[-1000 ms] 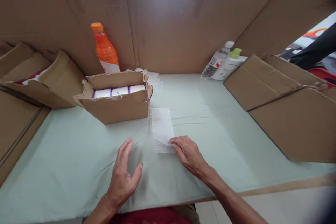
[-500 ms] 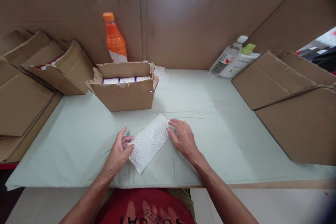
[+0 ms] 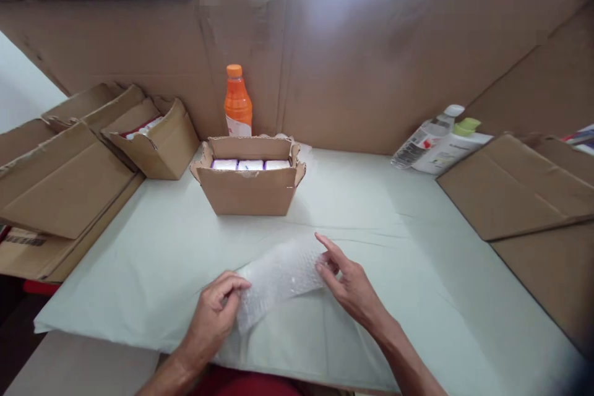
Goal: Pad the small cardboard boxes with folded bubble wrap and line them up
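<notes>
A sheet of bubble wrap (image 3: 278, 275) is lifted a little off the pale green table cover (image 3: 394, 272), stretched between both hands. My left hand (image 3: 218, 312) pinches its near left end. My right hand (image 3: 346, 281) grips its far right end, index finger pointing up. Behind the wrap stands a small open cardboard box (image 3: 250, 182) with three white packs (image 3: 250, 164) in a row inside.
An orange bottle (image 3: 237, 102) stands at the cardboard back wall. Two bottles (image 3: 440, 139) lie at the back right. Flat cardboard (image 3: 515, 189) lies on the right; another open box (image 3: 153, 139) and flattened cardboard (image 3: 60, 179) sit on the left. A person's head shows above the wall.
The bubble wrap was turned from lying lengthwise to crosswise. My left hand came in and took its left end, and both hands lifted it. The camera tilted up.
</notes>
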A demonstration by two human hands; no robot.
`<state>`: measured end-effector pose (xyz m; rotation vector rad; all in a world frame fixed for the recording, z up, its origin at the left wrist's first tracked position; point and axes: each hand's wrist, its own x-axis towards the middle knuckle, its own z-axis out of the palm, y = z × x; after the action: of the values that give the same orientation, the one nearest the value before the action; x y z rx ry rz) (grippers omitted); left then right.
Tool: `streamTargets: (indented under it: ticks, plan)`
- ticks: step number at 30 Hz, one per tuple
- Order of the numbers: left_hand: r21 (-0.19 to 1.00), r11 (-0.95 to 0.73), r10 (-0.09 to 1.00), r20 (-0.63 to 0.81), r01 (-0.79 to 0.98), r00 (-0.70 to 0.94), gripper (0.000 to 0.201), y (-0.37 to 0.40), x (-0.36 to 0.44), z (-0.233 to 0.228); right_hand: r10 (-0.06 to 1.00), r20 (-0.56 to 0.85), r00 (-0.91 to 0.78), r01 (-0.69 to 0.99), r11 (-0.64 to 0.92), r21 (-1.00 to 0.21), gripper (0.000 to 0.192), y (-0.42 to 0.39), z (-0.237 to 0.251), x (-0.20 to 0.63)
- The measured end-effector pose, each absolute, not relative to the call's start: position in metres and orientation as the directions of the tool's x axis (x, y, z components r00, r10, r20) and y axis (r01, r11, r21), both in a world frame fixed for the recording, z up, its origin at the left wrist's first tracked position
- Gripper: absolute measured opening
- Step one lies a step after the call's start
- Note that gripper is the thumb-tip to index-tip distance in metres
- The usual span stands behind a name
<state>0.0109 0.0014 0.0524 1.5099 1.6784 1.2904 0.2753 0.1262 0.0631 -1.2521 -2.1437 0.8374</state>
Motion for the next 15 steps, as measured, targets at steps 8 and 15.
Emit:
streamTargets:
  ticks: [8,15]
  plan:
    - [0.302,-0.424,0.579,0.815,0.854,-0.001,0.023,0.110,-0.069,0.194,0.639,0.631,-0.440,0.426,0.767,-0.481,0.026,0.188,0.186,0.225]
    - [0.242,-0.220,0.936,0.326,0.945,0.134,0.032,0.208,-0.122,0.209,0.764,0.263,-0.589,0.690,0.645,-0.327,0.030,0.281,0.211,0.163]
